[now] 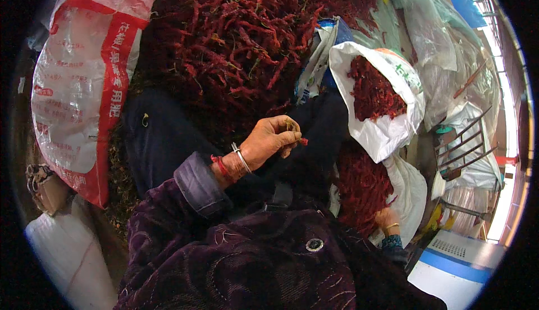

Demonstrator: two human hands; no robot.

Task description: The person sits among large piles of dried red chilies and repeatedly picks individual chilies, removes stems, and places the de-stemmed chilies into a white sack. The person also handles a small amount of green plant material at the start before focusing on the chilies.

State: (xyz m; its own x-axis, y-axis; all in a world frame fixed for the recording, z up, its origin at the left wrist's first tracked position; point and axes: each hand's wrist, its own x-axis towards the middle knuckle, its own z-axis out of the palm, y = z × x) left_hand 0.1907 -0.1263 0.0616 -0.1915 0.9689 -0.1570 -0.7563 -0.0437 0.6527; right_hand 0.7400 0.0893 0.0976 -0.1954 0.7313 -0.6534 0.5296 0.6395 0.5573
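My left hand (pixel 271 139), with a silver bangle and a red cord at the wrist, is raised over my lap. Its thumb and fingers pinch dried greenish chili stems (pixel 289 123); a small red piece (pixel 303 141) pokes out beside the thumb. To the right, my right hand (pixel 386 218) is low beside a heap of red dried chilies (pixel 362 188) lying on white sacking (pixel 406 188). That hand is blurred, and its fingers are hard to make out. A large pile of red chilies (pixel 248 36) lies in front of my knees.
An open white woven sack (pixel 366 141) of chili pieces (pixel 374 91) stands by my right knee. At left is a red-and-white printed bag (pixel 71 86). A metal fork (pixel 463 145), plastic sheeting (pixel 438 49) and a white-and-blue box (pixel 457 263) are at right. A stem (pixel 145 120) lies on my left trouser leg.
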